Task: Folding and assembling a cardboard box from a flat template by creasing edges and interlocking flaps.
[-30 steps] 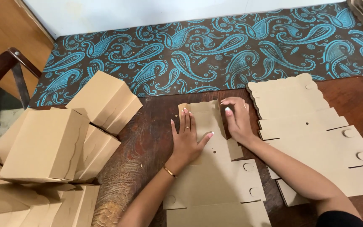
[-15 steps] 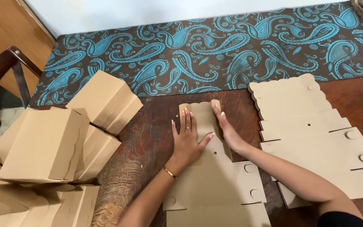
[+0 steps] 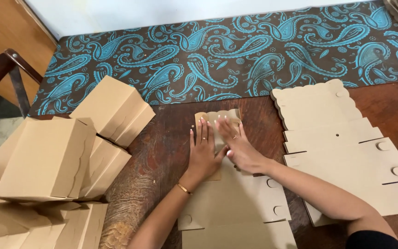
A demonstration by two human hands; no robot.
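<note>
A flat tan cardboard box blank (image 3: 236, 203) lies on the dark wooden table (image 3: 162, 152) in front of me, with round punched tabs along its right side. Its far flap with the scalloped edge (image 3: 213, 116) is folded over toward me. My left hand (image 3: 203, 154) presses flat on that folded part, fingers spread, a ring on one finger and a gold bangle at the wrist. My right hand (image 3: 238, 147) lies flat beside it, fingers pointing left across the fold and touching the left hand.
A stack of flat blanks (image 3: 342, 143) lies to the right. Several folded boxes (image 3: 70, 147) are piled at the left. A blue paisley cloth (image 3: 236, 50) covers the table's far side. A wooden chair (image 3: 1, 74) stands far left.
The far flap has been folded down toward me. My right hand moved from the flap's right edge onto the fold, next to my left hand.
</note>
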